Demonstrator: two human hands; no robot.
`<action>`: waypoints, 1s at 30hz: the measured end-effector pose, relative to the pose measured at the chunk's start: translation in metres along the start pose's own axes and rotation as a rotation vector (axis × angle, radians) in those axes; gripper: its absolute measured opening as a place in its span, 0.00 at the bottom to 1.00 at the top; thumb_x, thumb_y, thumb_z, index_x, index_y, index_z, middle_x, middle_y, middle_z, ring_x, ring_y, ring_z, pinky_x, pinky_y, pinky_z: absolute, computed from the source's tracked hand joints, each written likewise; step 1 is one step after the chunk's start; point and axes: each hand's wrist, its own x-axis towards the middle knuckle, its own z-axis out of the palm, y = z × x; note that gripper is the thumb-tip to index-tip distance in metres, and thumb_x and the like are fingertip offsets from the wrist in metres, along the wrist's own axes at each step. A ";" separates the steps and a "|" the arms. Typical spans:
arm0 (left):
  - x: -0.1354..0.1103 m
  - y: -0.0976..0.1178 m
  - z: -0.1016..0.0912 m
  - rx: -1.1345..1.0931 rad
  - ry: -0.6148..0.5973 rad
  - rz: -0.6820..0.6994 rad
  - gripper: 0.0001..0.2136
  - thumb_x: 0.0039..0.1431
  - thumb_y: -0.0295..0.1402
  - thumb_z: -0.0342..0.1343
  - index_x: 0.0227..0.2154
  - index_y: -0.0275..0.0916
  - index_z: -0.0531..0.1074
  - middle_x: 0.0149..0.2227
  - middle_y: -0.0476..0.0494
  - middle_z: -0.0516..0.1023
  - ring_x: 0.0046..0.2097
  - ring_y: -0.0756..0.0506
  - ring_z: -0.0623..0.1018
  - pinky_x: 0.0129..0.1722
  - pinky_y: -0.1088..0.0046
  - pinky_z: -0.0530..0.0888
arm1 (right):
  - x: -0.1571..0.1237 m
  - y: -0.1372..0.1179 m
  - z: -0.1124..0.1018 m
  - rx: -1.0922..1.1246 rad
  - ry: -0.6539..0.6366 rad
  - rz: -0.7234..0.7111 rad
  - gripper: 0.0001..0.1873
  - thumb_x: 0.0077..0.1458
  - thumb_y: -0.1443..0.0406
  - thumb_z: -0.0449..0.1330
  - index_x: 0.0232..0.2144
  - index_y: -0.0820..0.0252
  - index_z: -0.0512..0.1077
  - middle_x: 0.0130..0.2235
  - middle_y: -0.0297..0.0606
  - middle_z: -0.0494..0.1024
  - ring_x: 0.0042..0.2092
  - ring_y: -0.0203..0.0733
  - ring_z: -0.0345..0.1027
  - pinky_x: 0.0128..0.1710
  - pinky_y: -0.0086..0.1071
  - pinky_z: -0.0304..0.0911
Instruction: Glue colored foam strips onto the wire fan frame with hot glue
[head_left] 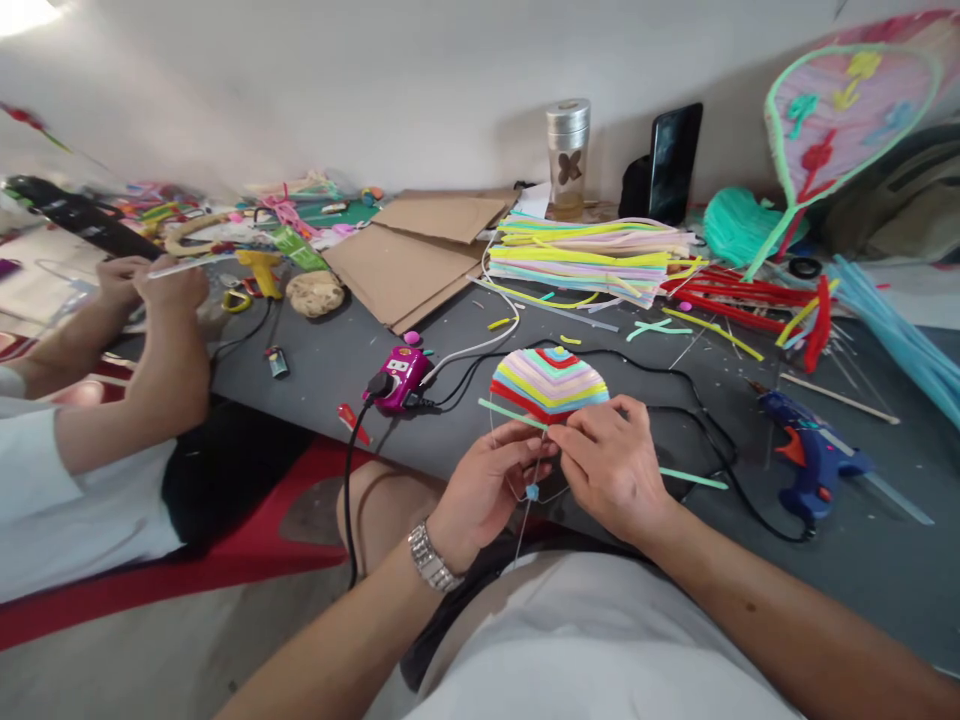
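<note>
The left hand (pixel 487 490) (a steel watch (pixel 433 556) on its wrist) and the right hand (pixel 611 470) both grasp a striped fan of flattened coloured straws (pixel 550 385), fingers pinched at its lower edge where a green straw strip (pixel 511 412) crosses it. The fan is held over the grey table (pixel 315 400), with a blue hot glue gun (pixel 814 455) off to the right.
</note>
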 end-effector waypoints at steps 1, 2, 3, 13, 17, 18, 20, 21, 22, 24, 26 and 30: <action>-0.001 0.000 -0.001 -0.003 -0.011 -0.003 0.09 0.48 0.26 0.72 0.32 0.35 0.80 0.33 0.47 0.80 0.34 0.51 0.78 0.36 0.76 0.76 | 0.000 0.000 0.000 -0.009 0.008 -0.002 0.13 0.61 0.72 0.56 0.26 0.59 0.74 0.29 0.33 0.75 0.32 0.36 0.65 0.47 0.39 0.51; -0.002 0.001 -0.003 -0.006 -0.025 -0.011 0.10 0.47 0.26 0.72 0.33 0.36 0.80 0.33 0.47 0.80 0.34 0.51 0.78 0.36 0.76 0.76 | 0.000 -0.001 -0.001 -0.019 0.016 -0.005 0.13 0.62 0.72 0.57 0.26 0.58 0.75 0.29 0.33 0.75 0.32 0.36 0.64 0.48 0.39 0.51; -0.003 0.002 -0.004 -0.008 -0.041 -0.023 0.11 0.47 0.26 0.73 0.34 0.36 0.80 0.33 0.48 0.80 0.34 0.51 0.78 0.36 0.75 0.77 | 0.000 -0.001 -0.001 -0.030 0.025 -0.012 0.13 0.62 0.72 0.57 0.27 0.58 0.76 0.28 0.33 0.75 0.32 0.36 0.64 0.48 0.39 0.51; -0.005 0.002 0.000 0.067 0.032 0.069 0.14 0.46 0.36 0.74 0.26 0.34 0.76 0.23 0.50 0.73 0.26 0.54 0.71 0.24 0.80 0.67 | -0.001 -0.011 0.000 -0.066 0.049 -0.086 0.11 0.64 0.72 0.56 0.32 0.60 0.77 0.28 0.33 0.76 0.31 0.37 0.64 0.49 0.41 0.52; -0.005 -0.004 0.002 0.078 0.060 0.114 0.16 0.45 0.38 0.75 0.24 0.34 0.75 0.22 0.52 0.71 0.24 0.55 0.68 0.23 0.80 0.65 | -0.004 -0.015 0.001 -0.041 0.039 -0.099 0.10 0.64 0.72 0.56 0.33 0.61 0.77 0.28 0.34 0.76 0.31 0.37 0.65 0.49 0.41 0.53; -0.005 -0.005 0.001 0.082 0.062 0.117 0.16 0.45 0.38 0.75 0.25 0.34 0.75 0.22 0.52 0.71 0.24 0.55 0.68 0.23 0.80 0.65 | -0.004 -0.015 0.002 -0.036 0.041 -0.098 0.10 0.64 0.72 0.56 0.33 0.61 0.76 0.28 0.34 0.76 0.31 0.37 0.65 0.49 0.41 0.53; -0.005 -0.006 0.000 0.085 0.067 0.119 0.15 0.46 0.38 0.74 0.25 0.34 0.75 0.22 0.52 0.72 0.24 0.55 0.68 0.23 0.80 0.65 | -0.004 -0.015 0.002 -0.032 0.045 -0.097 0.10 0.64 0.72 0.56 0.33 0.61 0.76 0.28 0.34 0.76 0.31 0.37 0.65 0.49 0.41 0.53; -0.005 -0.006 -0.001 0.084 0.074 0.123 0.15 0.45 0.38 0.74 0.25 0.34 0.75 0.22 0.52 0.72 0.24 0.55 0.68 0.23 0.80 0.65 | -0.004 -0.015 0.002 -0.032 0.045 -0.098 0.11 0.64 0.72 0.56 0.33 0.61 0.76 0.28 0.34 0.76 0.31 0.37 0.65 0.49 0.41 0.53; -0.004 -0.007 -0.001 0.085 0.081 0.127 0.15 0.45 0.37 0.74 0.26 0.34 0.75 0.22 0.52 0.72 0.24 0.55 0.68 0.23 0.80 0.65 | -0.004 -0.014 0.002 -0.032 0.042 -0.100 0.11 0.64 0.72 0.56 0.32 0.61 0.76 0.27 0.33 0.75 0.32 0.37 0.65 0.50 0.41 0.53; -0.004 -0.007 -0.001 0.086 0.097 0.132 0.15 0.45 0.37 0.74 0.25 0.34 0.75 0.21 0.52 0.72 0.24 0.55 0.68 0.23 0.80 0.65 | -0.004 -0.014 0.001 -0.033 0.033 -0.105 0.11 0.64 0.72 0.56 0.32 0.61 0.77 0.27 0.34 0.75 0.31 0.37 0.65 0.49 0.41 0.53; -0.003 -0.007 -0.001 0.084 0.108 0.130 0.15 0.44 0.37 0.75 0.25 0.34 0.75 0.21 0.52 0.71 0.24 0.55 0.68 0.23 0.80 0.65 | -0.003 -0.014 0.001 -0.034 0.027 -0.109 0.12 0.64 0.72 0.56 0.31 0.61 0.77 0.27 0.34 0.74 0.31 0.37 0.64 0.49 0.41 0.53; -0.004 -0.008 0.001 0.071 0.126 0.136 0.16 0.42 0.38 0.75 0.23 0.35 0.74 0.21 0.52 0.71 0.24 0.55 0.69 0.23 0.80 0.65 | -0.003 -0.012 0.000 -0.038 0.018 -0.092 0.12 0.64 0.72 0.56 0.31 0.60 0.77 0.27 0.33 0.75 0.32 0.36 0.64 0.50 0.40 0.53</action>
